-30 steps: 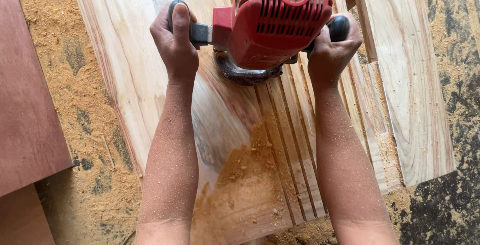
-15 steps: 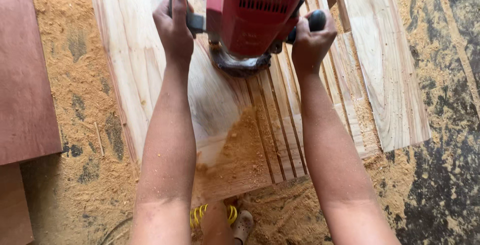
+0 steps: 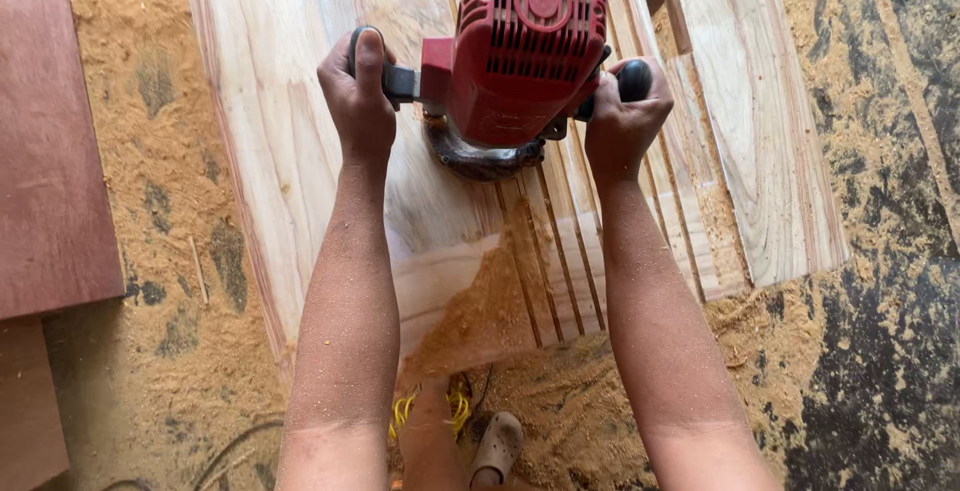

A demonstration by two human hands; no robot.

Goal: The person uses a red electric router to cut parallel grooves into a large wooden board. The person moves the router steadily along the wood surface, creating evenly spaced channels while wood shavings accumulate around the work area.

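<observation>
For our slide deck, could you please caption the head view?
Both hands, left hand and right hand, grip a red router on a grooved wooden panel amid sawdust.

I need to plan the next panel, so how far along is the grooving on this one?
Done: several parallel grooves run along the board's right part, with sawdust piled at its near end. In hand: the left hand and right hand grip the handles of the red router, which sits on the grooved strip. Left: the wide left part of the board is smooth, with no grooves.
</observation>
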